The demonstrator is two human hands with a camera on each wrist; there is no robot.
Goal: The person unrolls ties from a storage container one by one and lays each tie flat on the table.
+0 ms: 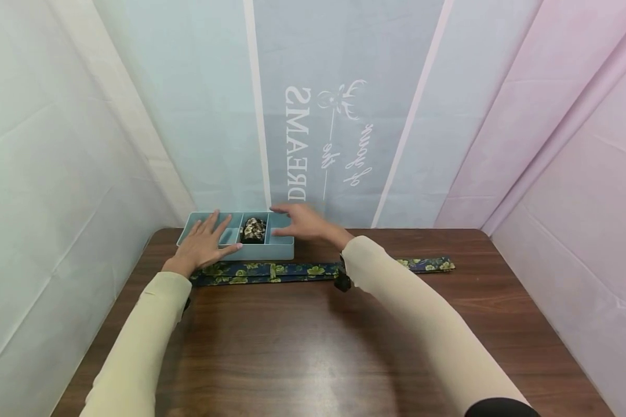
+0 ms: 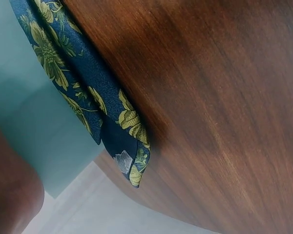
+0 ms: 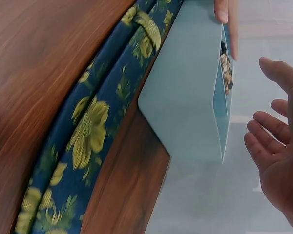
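A light blue divided box (image 1: 266, 252) stands at the back left of the table. Its middle compartment holds a folded dark cloth item with a cream pattern (image 1: 253, 230), seen edge-on in the right wrist view (image 3: 226, 73). My left hand (image 1: 200, 246) spreads its fingers over the box's left part; whether it touches is hard to tell. Beside the right end, my right hand (image 1: 306, 222) reaches over the last compartment, fingers and thumb apart with nothing between them. A navy necktie with yellow-green flowers (image 1: 297, 270) lies stretched along the box's front, partly under my right forearm.
The brown wooden table (image 1: 292, 341) meets a pale fabric backdrop (image 1: 344, 52) just behind the box. White cloth walls (image 1: 579, 202) rise at both sides. The necktie's wide folded end (image 2: 132, 156) lies near the table's left edge.
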